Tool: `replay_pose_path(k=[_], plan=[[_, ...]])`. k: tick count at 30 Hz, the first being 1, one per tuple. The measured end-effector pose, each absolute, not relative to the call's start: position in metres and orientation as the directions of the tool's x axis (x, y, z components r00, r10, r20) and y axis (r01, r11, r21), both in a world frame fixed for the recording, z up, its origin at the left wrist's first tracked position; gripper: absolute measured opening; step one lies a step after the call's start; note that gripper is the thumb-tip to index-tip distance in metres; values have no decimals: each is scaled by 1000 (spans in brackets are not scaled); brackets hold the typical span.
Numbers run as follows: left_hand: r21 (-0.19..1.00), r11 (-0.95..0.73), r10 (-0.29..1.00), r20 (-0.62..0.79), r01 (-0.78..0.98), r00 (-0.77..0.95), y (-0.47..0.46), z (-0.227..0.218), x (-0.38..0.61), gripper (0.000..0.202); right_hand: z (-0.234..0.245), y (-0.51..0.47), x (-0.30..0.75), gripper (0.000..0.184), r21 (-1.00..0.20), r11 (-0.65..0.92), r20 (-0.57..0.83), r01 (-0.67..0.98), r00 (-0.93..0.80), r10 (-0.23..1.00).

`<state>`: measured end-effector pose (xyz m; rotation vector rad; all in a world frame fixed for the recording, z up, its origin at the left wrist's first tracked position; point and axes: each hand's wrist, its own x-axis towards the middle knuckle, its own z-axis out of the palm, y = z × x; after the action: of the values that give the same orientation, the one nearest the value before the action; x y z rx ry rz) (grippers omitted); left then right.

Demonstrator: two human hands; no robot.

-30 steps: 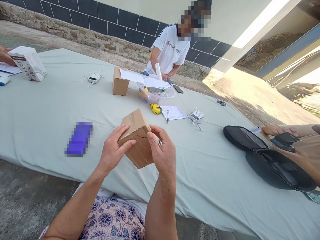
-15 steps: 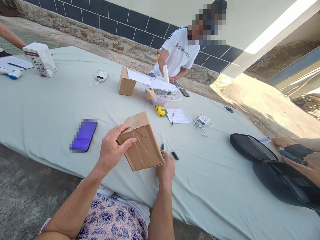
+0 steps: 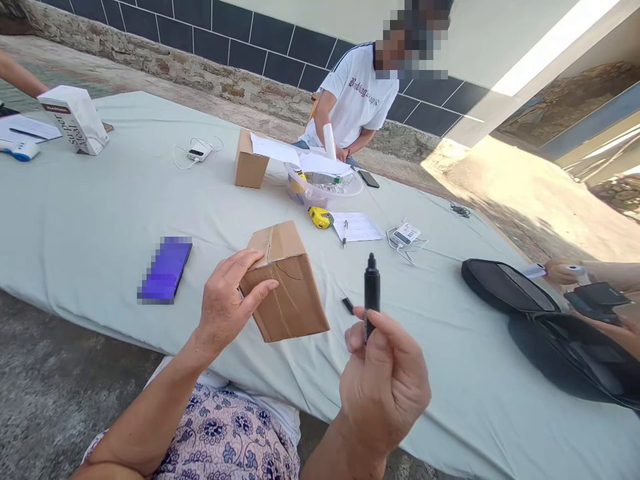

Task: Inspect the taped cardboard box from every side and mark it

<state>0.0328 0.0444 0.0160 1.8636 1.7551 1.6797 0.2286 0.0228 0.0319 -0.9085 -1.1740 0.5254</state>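
My left hand (image 3: 230,297) grips a brown cardboard box (image 3: 293,297) by its left edge, thumb on the near face and fingers on the top. The box is tilted above the cloth, and a thin dark curved line shows near the upper edge of its near face. Raised to the right of the box, my right hand (image 3: 387,373) pinches an uncapped black marker (image 3: 372,290), its tip pointing up. The marker's black cap (image 3: 348,305) lies on the cloth just behind this hand.
Around the box on the clothed table (image 3: 100,213) are a phone (image 3: 166,270), a yellow tape measure (image 3: 320,217), a sheet with a pen (image 3: 357,227), a plastic basin (image 3: 325,195) and a second box (image 3: 250,163). A person sits opposite; another's hands are beside a black case (image 3: 510,287) at right.
My right hand has come out from beside the box, moving right and up with the marker, which now stands upright in view. My left hand still holds the box, nearly in place.
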Motion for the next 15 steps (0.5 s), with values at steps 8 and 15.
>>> replay_pose_path(k=[8,15], plan=[[647,-347,733,639,679,-233,43,16,34,39,37,0,215,49,-870,479,486,-113,-42,873],[640,-351,737,639,683,-221,42,16,35,39,28,9,204,26,-703,695,711,147,135,690]])
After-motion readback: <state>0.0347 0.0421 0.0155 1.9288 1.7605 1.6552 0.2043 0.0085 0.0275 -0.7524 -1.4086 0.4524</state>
